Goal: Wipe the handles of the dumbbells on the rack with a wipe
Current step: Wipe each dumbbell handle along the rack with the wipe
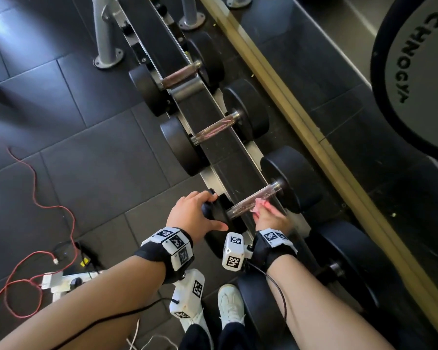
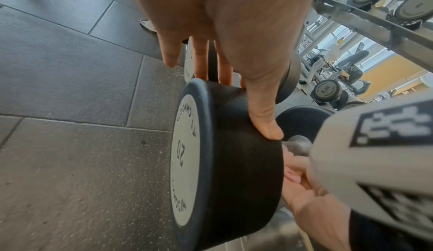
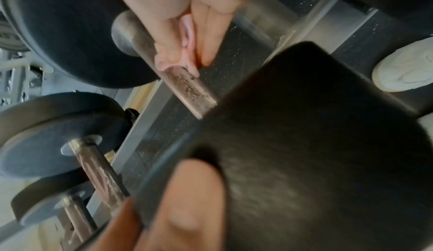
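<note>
A black dumbbell marked 20 (image 2: 234,162) lies across the rack (image 1: 228,173); its steel handle (image 1: 253,199) looks rusty. My left hand (image 1: 200,210) cups the near rubber head, thumb (image 2: 264,107) on its side and fingers over the top. My right hand (image 1: 268,218) grips a pink wipe (image 1: 259,203) wrapped round the handle's middle. In the right wrist view the wipe (image 3: 187,38) bunches between the fingers, with bare handle (image 3: 192,90) below it. The far head (image 1: 288,178) is in plain sight.
Two smaller dumbbells (image 1: 218,127) (image 1: 182,74) sit further along the rack, a bigger one (image 1: 339,269) nearer me. A wooden strip (image 1: 288,97) runs behind the rack, and a large weight plate (image 1: 415,72) is at right. A red cable (image 1: 36,198) and a power strip (image 1: 61,281) lie on the floor by my shoes (image 1: 230,304).
</note>
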`<state>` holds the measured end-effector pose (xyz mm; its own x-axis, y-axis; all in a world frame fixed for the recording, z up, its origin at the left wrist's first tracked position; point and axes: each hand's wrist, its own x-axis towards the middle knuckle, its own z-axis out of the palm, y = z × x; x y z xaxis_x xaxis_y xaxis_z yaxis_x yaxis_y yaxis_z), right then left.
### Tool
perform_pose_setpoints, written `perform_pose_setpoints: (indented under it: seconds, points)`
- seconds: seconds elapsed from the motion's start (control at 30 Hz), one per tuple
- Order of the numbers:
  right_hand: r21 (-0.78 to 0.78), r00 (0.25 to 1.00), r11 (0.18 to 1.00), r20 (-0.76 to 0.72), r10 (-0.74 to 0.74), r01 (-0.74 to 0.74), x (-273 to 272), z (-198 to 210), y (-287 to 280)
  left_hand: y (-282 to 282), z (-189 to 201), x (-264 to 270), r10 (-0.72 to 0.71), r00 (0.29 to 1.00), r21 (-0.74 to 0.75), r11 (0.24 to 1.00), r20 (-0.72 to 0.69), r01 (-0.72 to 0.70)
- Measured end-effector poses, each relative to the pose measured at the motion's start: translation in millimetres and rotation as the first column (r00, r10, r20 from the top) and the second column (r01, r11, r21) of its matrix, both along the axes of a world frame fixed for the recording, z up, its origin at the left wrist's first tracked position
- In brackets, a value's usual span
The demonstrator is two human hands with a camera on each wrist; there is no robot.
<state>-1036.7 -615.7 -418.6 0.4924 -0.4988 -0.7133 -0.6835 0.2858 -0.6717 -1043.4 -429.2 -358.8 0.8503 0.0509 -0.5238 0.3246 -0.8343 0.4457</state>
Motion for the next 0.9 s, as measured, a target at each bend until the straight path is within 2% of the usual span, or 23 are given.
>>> perform_pose_setpoints:
  seconds: [0.07,0.17,0.23,0.33,0.37,0.53,0.67,0.83,0.9]
  points:
    - [0.098,0.995,0.992,-0.042,0.087,-0.082,-6.0,2.3,4.5,-0.4,0.0,0.7,0.000,1.000,0.003,1.000,0.002,0.000]
    - [0.085,0.976,0.976,-0.076,0.206,-0.200,-14.3,5.9,8.4,-1.1,0.1,-0.1,0.004,1.000,0.004,1.000,0.010,-0.004]
    - [0.060,0.984,0.984,-0.057,0.170,-0.166,-9.3,8.1,3.0,-0.6,-0.2,-1.7,0.009,1.000,0.004,1.000,0.016,-0.009]
    - [0.081,0.999,0.997,0.043,0.006,-0.010,9.8,6.3,-12.6,0.2,-1.5,-2.9,0.005,1.000,0.003,1.000,0.029,-0.005]
    - [0.075,0.999,0.997,0.048,0.003,-0.007,14.3,5.6,-13.1,0.4,-1.9,-3.0,0.003,0.999,0.004,1.000,0.032,-0.003]
    - [0.120,0.985,0.980,-0.052,0.165,-0.158,-5.1,0.5,10.3,0.1,-3.4,-3.0,0.008,0.999,0.002,1.000,0.036,-0.008]
    - [0.150,0.962,0.955,-0.055,0.266,-0.255,-16.5,5.2,15.0,-0.7,-3.4,-2.3,0.006,0.999,0.010,1.000,0.039,-0.007]
    - [0.421,0.939,0.847,0.030,0.344,-0.324,-14.4,27.5,-3.4,0.1,-1.5,-3.4,0.013,0.999,-0.002,1.000,0.039,-0.013]
    - [0.465,0.955,0.835,0.111,0.274,-0.293,-13.3,37.6,-8.4,0.0,-0.4,-3.4,0.015,0.999,-0.004,1.000,0.041,-0.015]
